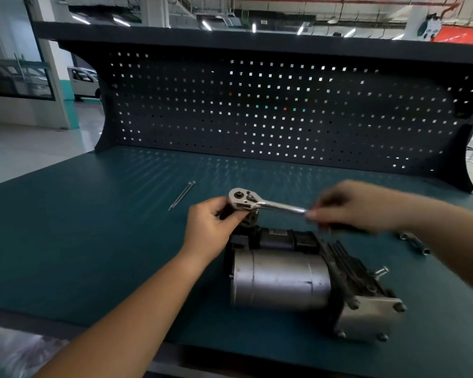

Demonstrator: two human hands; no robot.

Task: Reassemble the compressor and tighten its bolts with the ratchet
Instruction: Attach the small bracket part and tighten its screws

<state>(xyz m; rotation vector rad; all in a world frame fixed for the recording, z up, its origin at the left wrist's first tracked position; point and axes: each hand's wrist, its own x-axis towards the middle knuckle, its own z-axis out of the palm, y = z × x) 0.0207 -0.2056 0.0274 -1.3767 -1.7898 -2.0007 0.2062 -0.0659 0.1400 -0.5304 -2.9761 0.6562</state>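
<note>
While above compressor [279, 279], both hands [210, 222] [358, 205] on ratchet [268, 204]

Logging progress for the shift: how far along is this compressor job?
Done: the compressor looks assembled, with bolts seated in its end plate. In hand: the left hand grips the ratchet at its head, the right hand pinches its handle, over the compressor's far end. Left: two long bolts lie loose on the bench, so tightening likely isn't finished.

1. Compressor [281, 279]: silver drum, black finned body, on its side at 5 o'clock.
2. Ratchet [268, 204]: chrome, level above compressor's 11 o'clock corner.
3. Bolts [182, 195]: two long, thin, side by side, 10 o'clock of ratchet.
</note>
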